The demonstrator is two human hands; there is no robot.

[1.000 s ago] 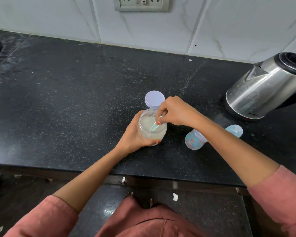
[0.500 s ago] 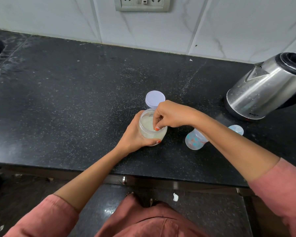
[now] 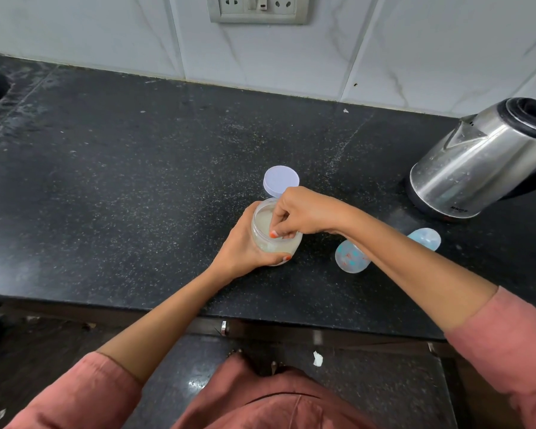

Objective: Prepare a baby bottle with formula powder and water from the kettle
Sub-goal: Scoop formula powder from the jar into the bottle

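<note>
Two hands work over one black speckled counter [image 3: 112, 187], and on it stand one jar, one lid, one baby bottle, one bottle cap and one kettle. The left hand [image 3: 245, 246] wraps around the clear formula jar [image 3: 274, 243] from its left side, fingers curled under its lower front and thumb along the rim, holding it on the counter. The jar is open and holds pale, off-white powder, which fills most of what shows through the wall. The right hand [image 3: 304, 212] reaches into the jar's mouth from the right, its fingertips [image 3: 280, 232] bunched narrowly down inside (whatever they pinch is hidden, so it cannot be told). The jar's pale lilac lid [image 3: 280, 181] lies flat just behind the jar, partly covered by the right hand. The baby bottle [image 3: 350, 258], clear with blue and red print, sits just right of the jar, partly under the right forearm; its contents cannot be made out. One pale blue bottle cap [image 3: 424, 238] lies near it, toward the kettle. The steel kettle [image 3: 483, 162] stands on its base at the far right, black lid closed, well apart from the jar.
</note>
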